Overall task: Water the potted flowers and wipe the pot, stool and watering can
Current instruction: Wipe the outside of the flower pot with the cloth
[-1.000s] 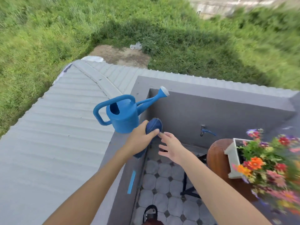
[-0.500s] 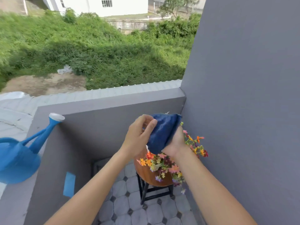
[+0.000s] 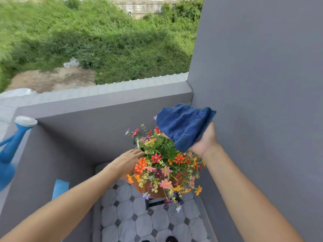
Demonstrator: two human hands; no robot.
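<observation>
Pot (image 3: pixel 139 144) lies mostly hidden under flowers (image 3: pixel 162 165); left hand (image 3: pixel 128 161), spread, apparently touches it; right hand (image 3: pixel 202 142) above cradles blue cloth (image 3: pixel 183 126).

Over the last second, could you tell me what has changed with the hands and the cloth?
The left hand let go of the blue cloth and reached down to the flowers. The right hand took the cloth over alone. The watering can stayed on the ledge.

Tiled floor (image 3: pixel 139 224), stool (image 3: pixel 157 194), flower pot (image 3: pixel 139 144)
</observation>
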